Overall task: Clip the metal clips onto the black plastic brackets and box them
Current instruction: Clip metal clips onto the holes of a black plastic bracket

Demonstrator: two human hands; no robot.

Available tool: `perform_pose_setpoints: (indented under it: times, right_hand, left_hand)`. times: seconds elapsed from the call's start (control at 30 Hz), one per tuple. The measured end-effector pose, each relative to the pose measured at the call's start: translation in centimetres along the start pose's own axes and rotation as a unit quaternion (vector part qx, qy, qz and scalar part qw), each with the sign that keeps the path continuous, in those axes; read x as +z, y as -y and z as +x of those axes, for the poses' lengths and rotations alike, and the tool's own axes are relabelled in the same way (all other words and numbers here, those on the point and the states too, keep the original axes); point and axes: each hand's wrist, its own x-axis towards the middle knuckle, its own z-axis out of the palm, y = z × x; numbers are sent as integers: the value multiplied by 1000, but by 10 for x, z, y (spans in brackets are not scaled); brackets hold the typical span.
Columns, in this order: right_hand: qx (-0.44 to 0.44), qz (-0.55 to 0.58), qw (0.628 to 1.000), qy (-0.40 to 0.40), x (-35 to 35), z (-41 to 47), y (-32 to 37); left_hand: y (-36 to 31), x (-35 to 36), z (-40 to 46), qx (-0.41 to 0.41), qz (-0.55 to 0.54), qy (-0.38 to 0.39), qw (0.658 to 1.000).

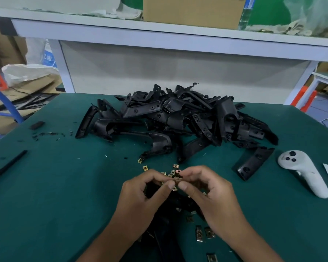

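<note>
A black bracket (159,208) lay under both hands near the front edge of the green table (55,186). The left hand (142,195) had its fingers curled round the bracket's upper end. The right hand (206,191) pinched a small metal clip (175,189) against it, thumb to thumb. Loose clips (173,171) lay scattered just beyond and beside the hands. A pile of brackets (178,118) sat further back; a white controller (307,173) rested to the right.
</note>
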Motion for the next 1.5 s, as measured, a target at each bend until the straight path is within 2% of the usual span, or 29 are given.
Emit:
perform_pose_setpoints:
  times: [0.13, 0.3, 0.5, 0.7, 0.87, 1.17, 1.5]
  right_hand:
    - [8, -13, 1000, -17, -11, 3, 2]
    - [66, 119, 990, 33, -13, 3, 5]
    - [115, 183, 975, 49, -11, 4, 1]
    - [110, 161, 980, 44, -9, 4, 2]
    - [104, 185, 976, 41, -8, 4, 4]
    - [95, 189, 976, 50, -10, 3, 7]
    - [96, 139, 983, 75, -7, 2, 8]
  left_hand:
    - [4, -7, 8, -46, -30, -78, 995]
    - [4, -2, 1, -19, -2, -4, 1000]
    - [3, -2, 1, -14, -14, -19, 1000]
    - [4, -2, 2, -4, -16, -20, 1000]
    - [5, -1, 1, 16, -17, -13, 1000]
    - [6, 2, -2, 39, -86, -27, 995]
    - [6, 6, -3, 54, -65, -46, 995]
